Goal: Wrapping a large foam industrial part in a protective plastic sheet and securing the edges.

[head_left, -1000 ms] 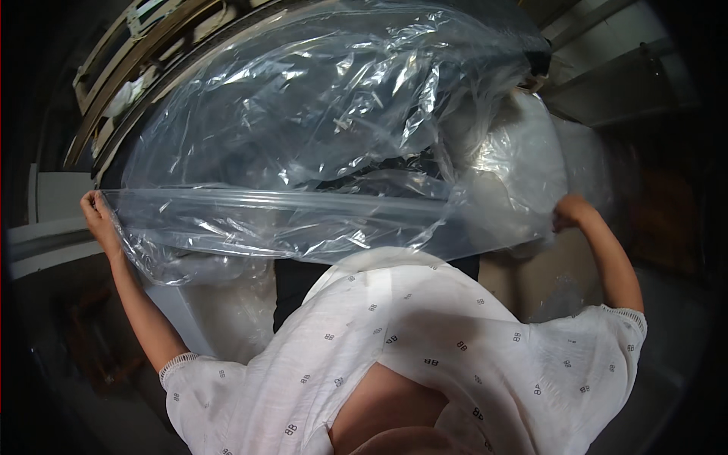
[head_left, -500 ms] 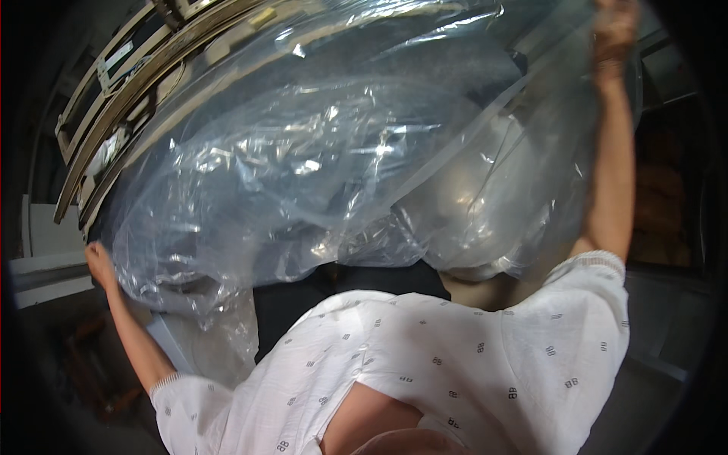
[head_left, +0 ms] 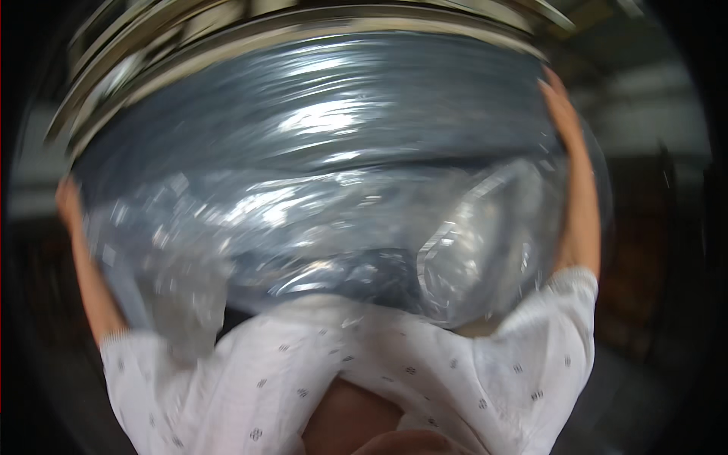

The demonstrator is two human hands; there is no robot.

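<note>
A large clear plastic sheet (head_left: 334, 205) spreads wide in front of me, wrinkled and shiny, over a dark grey surface. Its far part is pulled into long streaks, and its near part bunches against my shirt. At the left edge, my left hand (head_left: 69, 200) is closed on the plastic, though motion blurs its fingers. My right hand (head_left: 557, 92) grips the sheet's far right side with fingers bent around its edge. Both arms are stretched wide apart. Loose folds of the plastic hang beside my right forearm and near my left elbow.
Beyond the sheet runs a curved stack of pale beige frame-like rails (head_left: 303, 23), reaching from the far left across the far side. A reddish-brown shape (head_left: 637, 269) shows dimly at the right. The surroundings are dark and blurred.
My right hand has come down and inward from its raised place, bringing the plastic down flatter and tauter across the dark surface. The view has turned, and my left hand appears higher and farther left.
</note>
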